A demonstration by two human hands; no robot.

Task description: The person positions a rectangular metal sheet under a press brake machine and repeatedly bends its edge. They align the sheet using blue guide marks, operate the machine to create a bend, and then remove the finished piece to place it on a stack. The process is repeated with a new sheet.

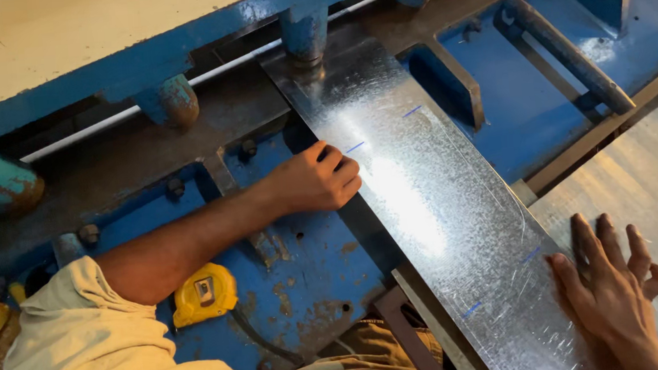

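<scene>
**Galvanized strip on shear bed, both hands on it**

Galvanized sheet strip [424, 201] lay diagonally on the blue machine bed [313, 280], running from 12 o'clock under the blade housing down to 5 o'clock. Surface was bright, spangled zinc with a strong glare at centre; long straight edges, short blue marker ticks along both sides.

Left hand [315, 182] sat at the strip's 9 o'clock edge, fingers curled, fingertips pressing against the edge. Closed loosely, nothing enclosed in it. Right hand [611, 284] lay flat at 5 o'clock, fingers spread and open, palm down on the strip's near end where it meets the grey sheet [642, 184] alongside.

Bed was painted steel, paint chipped and rusted in patches, bolt heads showing. Round hold-down feet [305, 34] stood in a row at 11–12 o'clock, one resting on the strip's far end. Yellow tape measure [203, 293] lay at 8 o'clock, well apart from the strip.

Open room: bare bed between the left forearm and the tape measure; slotted support arms [569, 52] at 2 o'clock, gaps between them.
</scene>
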